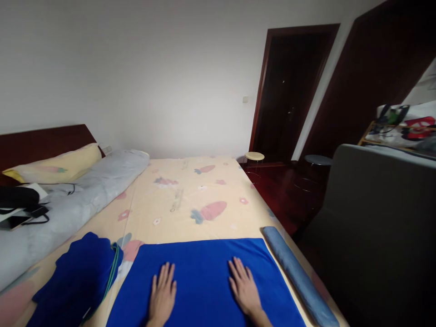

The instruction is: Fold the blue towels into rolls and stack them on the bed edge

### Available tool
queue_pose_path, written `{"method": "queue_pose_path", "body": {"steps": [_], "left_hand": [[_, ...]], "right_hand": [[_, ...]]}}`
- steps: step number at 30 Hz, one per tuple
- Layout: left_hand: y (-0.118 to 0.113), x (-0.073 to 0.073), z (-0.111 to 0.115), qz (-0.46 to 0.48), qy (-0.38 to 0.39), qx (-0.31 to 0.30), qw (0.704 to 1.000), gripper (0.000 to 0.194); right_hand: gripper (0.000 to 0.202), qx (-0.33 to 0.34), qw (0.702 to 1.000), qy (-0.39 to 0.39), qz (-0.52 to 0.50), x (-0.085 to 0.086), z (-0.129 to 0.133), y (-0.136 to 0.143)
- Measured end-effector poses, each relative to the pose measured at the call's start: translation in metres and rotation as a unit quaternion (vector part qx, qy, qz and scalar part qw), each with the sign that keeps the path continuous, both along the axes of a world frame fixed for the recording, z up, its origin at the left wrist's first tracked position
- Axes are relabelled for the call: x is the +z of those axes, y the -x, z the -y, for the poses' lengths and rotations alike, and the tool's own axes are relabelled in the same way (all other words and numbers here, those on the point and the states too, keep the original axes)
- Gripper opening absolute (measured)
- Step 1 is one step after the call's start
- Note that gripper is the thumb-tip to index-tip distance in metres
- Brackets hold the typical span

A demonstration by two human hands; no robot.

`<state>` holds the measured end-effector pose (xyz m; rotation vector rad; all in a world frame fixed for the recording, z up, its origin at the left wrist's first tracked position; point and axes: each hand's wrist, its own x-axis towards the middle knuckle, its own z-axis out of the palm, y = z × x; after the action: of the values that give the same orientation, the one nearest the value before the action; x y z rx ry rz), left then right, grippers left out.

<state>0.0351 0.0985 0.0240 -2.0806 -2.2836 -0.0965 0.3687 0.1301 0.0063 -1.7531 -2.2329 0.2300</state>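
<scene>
A blue cloth [200, 277] lies spread on the bed's near part, its front portion cut off by the picture's lower edge. My left hand [163, 293] rests palm down on its left half, fingers stretched out. On the right half, my right hand [244, 286] also lies flat with its fingers slightly apart. Neither hand grips anything. Left of the cloth is a crumpled dark blue fabric piece [78, 268] with a green cord [112, 272] along its side. A rolled grey-blue fabric [296, 272] lies along the cloth's right side, close to the bed's edge.
The patterned bed sheet [184, 186] stretches to the wall. A grey quilt [102, 186], a yellow pillow [57, 163] and a black pouch [18, 197] with cables are on the left. Past the bed's right edge stand a stool [255, 156] and a dark grey panel [378, 218].
</scene>
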Motion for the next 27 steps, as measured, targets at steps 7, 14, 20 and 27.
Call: {"method": "queue_pose_path", "body": {"steps": [7, 14, 20, 27], "left_hand": [[-0.078, -0.015, -0.044, 0.085, 0.015, -0.141, 0.986, 0.054], [0.059, -0.005, -0.08, 0.043, 0.025, 0.068, 0.996, 0.054], [0.118, -0.007, -0.096, 0.051, 0.059, 0.16, 0.984, 0.072], [0.134, 0.025, -0.119, 0.032, 0.165, 0.246, 0.955, 0.103]], "right_hand": [[0.052, 0.167, 0.984, 0.04, -0.038, 0.009, -0.031, 0.077], [0.063, -0.103, 0.992, 0.02, 0.066, -0.01, -0.084, -0.066], [0.071, -0.184, 0.979, 0.01, 0.089, -0.025, -0.096, -0.119], [0.07, -0.189, 0.976, -0.006, 0.11, -0.029, -0.095, -0.119]]}}
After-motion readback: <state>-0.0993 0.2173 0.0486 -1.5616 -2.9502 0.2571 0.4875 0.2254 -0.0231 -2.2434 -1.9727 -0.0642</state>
